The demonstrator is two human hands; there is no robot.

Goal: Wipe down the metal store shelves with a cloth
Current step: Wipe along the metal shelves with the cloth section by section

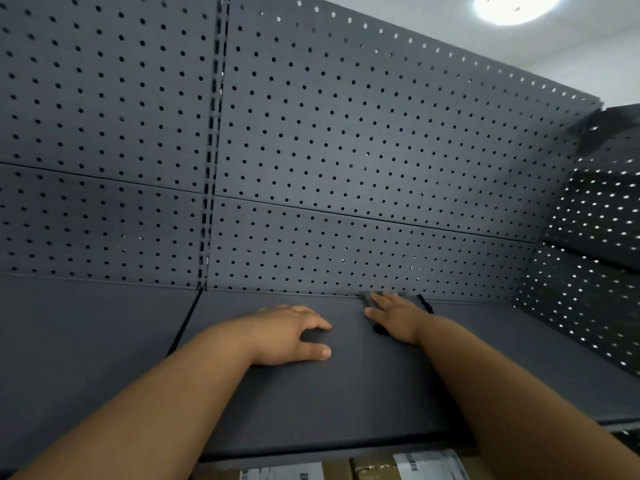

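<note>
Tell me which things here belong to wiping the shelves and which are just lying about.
Part of the job:
cloth, dark, at the back of the shelf
right hand, pressing on the cloth
left hand, resting on the shelf
metal shelf

Just there:
pegboard back panels
boxes below the shelf
ceiling light

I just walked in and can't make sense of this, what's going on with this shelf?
A person is wiping a dark grey metal shelf. Their right hand lies flat on a dark cloth at the back of the shelf, next to the pegboard panel. The cloth is mostly hidden under the hand. Their left hand rests on the shelf nearby and holds nothing. Cardboard boxes sit on the level below.
</note>
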